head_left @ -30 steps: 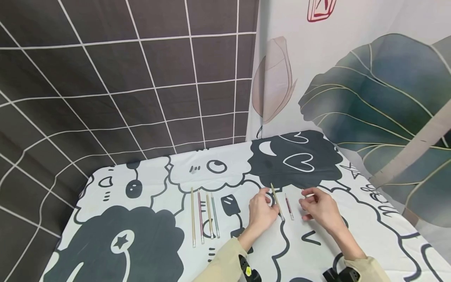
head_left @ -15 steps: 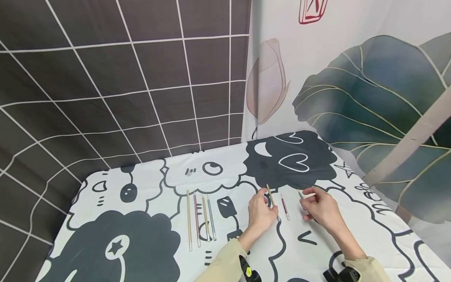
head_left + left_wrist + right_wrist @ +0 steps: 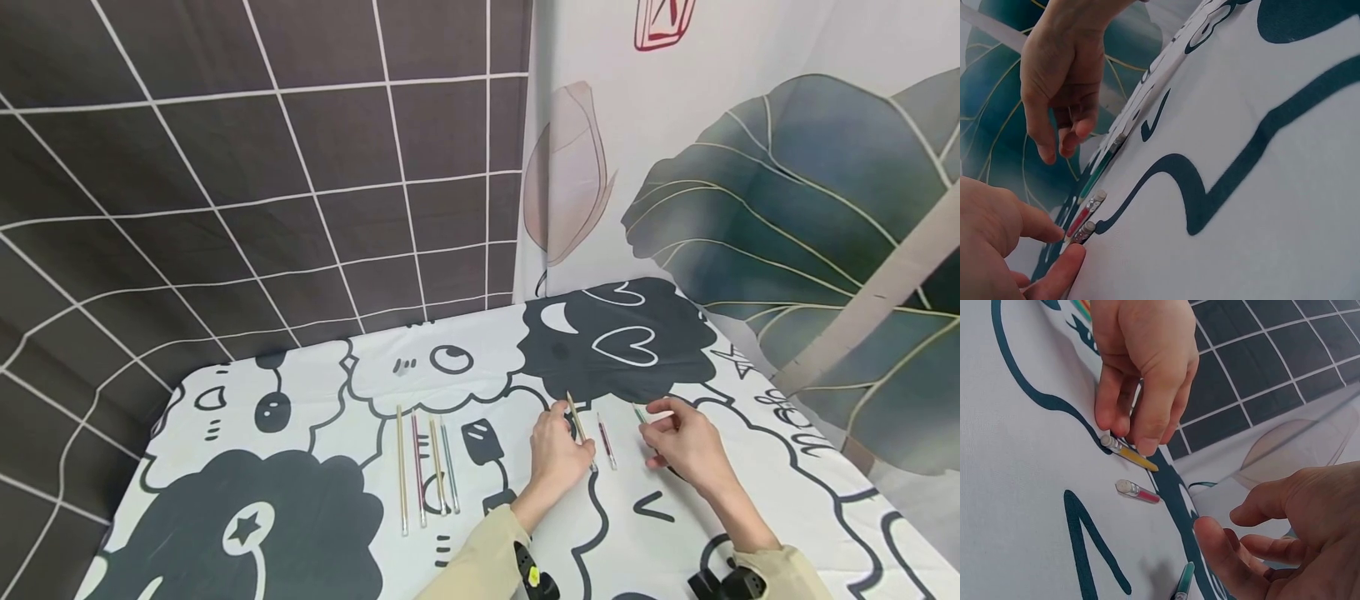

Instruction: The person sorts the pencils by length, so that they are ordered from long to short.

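My left hand [image 3: 561, 450] pinches a yellow pencil [image 3: 576, 417] that lies slantwise on the cloth, its eraser end [image 3: 1087, 229] showing between thumb and finger in the left wrist view. Just right of it is a short red pencil [image 3: 607, 442], untouched. My right hand [image 3: 682, 442] hovers with loosely bent fingers over a green pencil [image 3: 1102, 165], apart from it; in the head view the hand covers most of that pencil. To the left, two yellowish pencils [image 3: 402, 471], a red pencil [image 3: 417, 471] and a blue-green pencil [image 3: 450, 467] lie roughly side by side.
A black-and-white cartoon cloth [image 3: 300, 517] covers the table. A dark grid-patterned curtain [image 3: 300, 167] hangs behind it at the left, and a leaf-print curtain [image 3: 765, 192] at the right. Dark wrist devices [image 3: 536, 575] sit on both sleeves.
The head view has shifted slightly, moving the scene to the left. The tip of the green pencil shows more beside my right hand. Both hands keep nearly the same place.
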A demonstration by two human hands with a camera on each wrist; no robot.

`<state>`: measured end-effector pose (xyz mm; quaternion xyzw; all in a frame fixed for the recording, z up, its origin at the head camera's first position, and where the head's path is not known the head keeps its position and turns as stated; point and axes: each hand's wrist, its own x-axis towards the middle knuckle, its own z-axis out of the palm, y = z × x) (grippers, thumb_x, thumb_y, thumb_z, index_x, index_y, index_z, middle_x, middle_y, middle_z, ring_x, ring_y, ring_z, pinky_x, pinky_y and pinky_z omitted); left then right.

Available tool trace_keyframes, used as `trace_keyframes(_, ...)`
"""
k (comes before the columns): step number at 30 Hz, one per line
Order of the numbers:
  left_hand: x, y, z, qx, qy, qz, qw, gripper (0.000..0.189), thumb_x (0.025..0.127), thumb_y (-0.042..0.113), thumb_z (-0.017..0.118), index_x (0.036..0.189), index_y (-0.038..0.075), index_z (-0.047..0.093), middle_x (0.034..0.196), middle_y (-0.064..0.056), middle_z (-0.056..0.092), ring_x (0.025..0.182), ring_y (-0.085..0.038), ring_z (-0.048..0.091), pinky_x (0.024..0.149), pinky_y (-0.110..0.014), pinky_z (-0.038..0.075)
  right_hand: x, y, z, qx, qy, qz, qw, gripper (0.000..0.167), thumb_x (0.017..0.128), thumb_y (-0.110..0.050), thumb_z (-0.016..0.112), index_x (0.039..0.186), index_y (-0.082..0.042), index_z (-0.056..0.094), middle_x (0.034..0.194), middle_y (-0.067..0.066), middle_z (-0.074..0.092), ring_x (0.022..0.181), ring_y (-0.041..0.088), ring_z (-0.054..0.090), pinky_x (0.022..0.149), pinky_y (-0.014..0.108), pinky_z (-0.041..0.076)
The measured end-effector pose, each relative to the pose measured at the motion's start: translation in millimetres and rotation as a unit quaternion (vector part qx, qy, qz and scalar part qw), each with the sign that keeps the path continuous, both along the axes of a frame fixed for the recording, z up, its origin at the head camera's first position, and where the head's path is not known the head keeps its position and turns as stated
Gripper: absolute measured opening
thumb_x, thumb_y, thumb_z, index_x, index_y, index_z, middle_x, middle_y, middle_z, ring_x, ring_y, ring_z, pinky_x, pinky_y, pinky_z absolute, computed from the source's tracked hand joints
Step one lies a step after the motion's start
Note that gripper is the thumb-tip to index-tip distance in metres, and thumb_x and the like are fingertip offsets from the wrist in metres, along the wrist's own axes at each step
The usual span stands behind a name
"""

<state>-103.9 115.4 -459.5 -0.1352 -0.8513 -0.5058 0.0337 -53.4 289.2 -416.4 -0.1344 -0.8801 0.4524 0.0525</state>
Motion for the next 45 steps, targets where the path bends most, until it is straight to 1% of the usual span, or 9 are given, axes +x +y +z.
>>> trace_keyframes(5,-1.3,1.1,-1.1,-0.013,0.007,0.007,0.9999,0.058,0.066,0.001,0.082,0.119,-0.012,0.061,0.084,-0.008,0.056,0.076,-0.02,0.057,0.065,-0.032,0.047,-0.8,2,-0.5,0.002,0.0,0.004,1.0,0.032,0.088,-0.001,0.061,0.118,0.01,0.055,0.077,0.008,0.065,0.053,0.022,0.066,0.05,0.027,0.051)
trace_keyframes(11,-1.6,3.8,0.6,-0.034,0.007,0.015,0.9993,0.06,0.064,0.002,0.083,0.118,-0.013,0.061,0.094,-0.018,0.061,0.087,-0.036,0.065,0.074,-0.042,0.054,-2.3,3,-0.3,0.001,-0.001,0.003,1.0,0.033,0.088,-0.001,0.062,0.118,0.01,0.054,0.077,0.008,0.065,0.053,0.023,0.066,0.05,0.028,0.053)
trace_keyframes(15,-2.3,5.5,0.5,-0.044,0.008,0.016,0.9989,0.059,0.064,0.002,0.084,0.117,-0.013,0.061,0.096,-0.02,0.061,0.089,-0.038,0.066,0.075,-0.043,0.055,-2.7,5,1.0,0.004,0.0,-0.001,1.0,0.034,0.088,-0.001,0.062,0.119,0.01,0.054,0.079,0.009,0.065,0.055,0.022,0.067,0.052,0.028,0.054)
trace_keyframes(19,-4.0,7.2,-0.2,-0.057,0.01,0.018,0.9982,0.058,0.064,0.004,0.085,0.115,-0.013,0.062,0.095,-0.02,0.061,0.087,-0.038,0.066,0.074,-0.042,0.056,-2.8,8,2.9,0.011,-0.002,-0.002,0.9999,0.036,0.089,-0.004,0.062,0.121,0.01,0.053,0.081,0.011,0.065,0.055,0.021,0.068,0.053,0.028,0.054)
trace_keyframes(24,-5.4,9.3,1.1,-0.083,0.013,0.027,0.9961,0.057,0.064,0.007,0.087,0.113,-0.011,0.063,0.09,-0.017,0.059,0.081,-0.037,0.066,0.068,-0.04,0.055,-3.4,11,4.4,-0.001,-0.013,-0.005,0.9999,0.037,0.09,-0.005,0.061,0.122,0.011,0.052,0.084,0.013,0.064,0.056,0.022,0.068,0.054,0.029,0.055)
trace_keyframes(28,-5.8,10.5,2.3,-0.098,0.014,0.029,0.9946,0.057,0.063,0.007,0.088,0.112,-0.011,0.064,0.09,-0.018,0.059,0.079,-0.037,0.066,0.067,-0.04,0.056,-4.1,11,3.8,-0.003,-0.014,-0.007,0.9999,0.037,0.089,-0.004,0.059,0.122,0.01,0.052,0.084,0.013,0.063,0.057,0.022,0.068,0.054,0.03,0.056)
trace_keyframes(33,-6.0,11.9,1.7,-0.109,0.021,0.023,0.9935,0.056,0.065,0.009,0.087,0.11,-0.013,0.063,0.091,-0.02,0.059,0.077,-0.037,0.066,0.066,-0.041,0.056,-4.8,12,2.9,-0.003,-0.013,-0.005,0.9999,0.036,0.089,-0.004,0.058,0.121,0.01,0.053,0.084,0.014,0.063,0.057,0.022,0.068,0.054,0.029,0.056)
trace_keyframes(38,-5.8,11.2,1.1,-0.112,0.025,0.018,0.9932,0.052,0.066,0.008,0.086,0.107,-0.014,0.063,0.089,-0.019,0.057,0.074,-0.034,0.065,0.063,-0.038,0.055,-4.7,14,2.0,-0.002,-0.016,-0.008,0.9998,0.036,0.089,-0.004,0.058,0.121,0.01,0.053,0.084,0.014,0.063,0.058,0.022,0.069,0.054,0.03,0.056)
trace_keyframes(45,-6.0,10.7,0.7,-0.112,0.019,0.009,0.9935,0.04,0.068,0.003,0.083,0.1,-0.015,0.065,0.082,-0.015,0.054,0.068,-0.03,0.062,0.059,-0.034,0.052,-3.2,18,0.1,0.012,-0.027,-0.013,0.9995,0.037,0.089,-0.007,0.058,0.123,0.009,0.053,0.085,0.013,0.064,0.058,0.023,0.069,0.045,0.028,0.045)
